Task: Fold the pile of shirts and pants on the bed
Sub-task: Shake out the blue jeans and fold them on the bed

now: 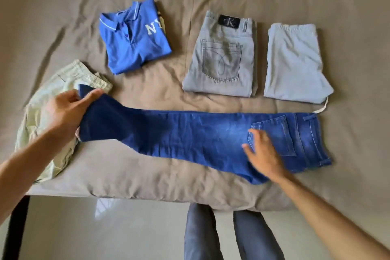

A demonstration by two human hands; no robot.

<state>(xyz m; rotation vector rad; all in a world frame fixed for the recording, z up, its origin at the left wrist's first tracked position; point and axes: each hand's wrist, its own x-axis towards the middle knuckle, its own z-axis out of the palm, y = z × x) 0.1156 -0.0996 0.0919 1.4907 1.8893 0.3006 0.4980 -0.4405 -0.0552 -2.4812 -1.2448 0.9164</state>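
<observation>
Blue jeans [190,135] lie lengthwise across the near part of the bed, folded leg on leg, waistband to the right. My left hand [67,110] grips the leg hems at the left end and holds them slightly raised. With fingers spread, my right hand [263,152] lies flat on the jeans by the back pocket. Pale green trousers [46,112] lie crumpled under my left hand. At the back sit a folded blue polo shirt [133,38], folded grey jeans [223,55] and folded light grey pants [295,63].
The tan bedsheet [147,177] is wrinkled and its near edge runs just in front of my legs [228,234]. A dark bed frame post [16,228] stands at the lower left. Shiny floor lies below the edge.
</observation>
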